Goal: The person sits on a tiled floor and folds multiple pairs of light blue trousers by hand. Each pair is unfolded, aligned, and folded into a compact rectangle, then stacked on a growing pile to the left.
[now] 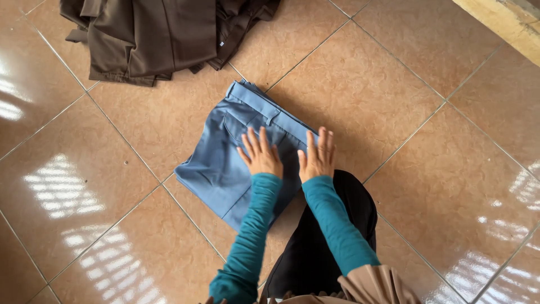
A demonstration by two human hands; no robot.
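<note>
Palms flat, side by side: left hand point(261, 155), right hand point(318, 157) pressing folded blue trousers point(225, 163) smooth, brown garment pile point(152, 36) at eleven o'clock.

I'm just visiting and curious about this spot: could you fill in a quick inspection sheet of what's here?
Surface: glossy tan tiled floor with window glare.
Job's things: folded blue trousers lying flat on the tiles.
Clutter: pile of brown clothes at the top, apart from the trousers.
Grippers: left hand and right hand, both flat, fingers spread, on the trousers.
Cables: nothing seen.
Surroundings: pale ledge in the top right corner.
</note>
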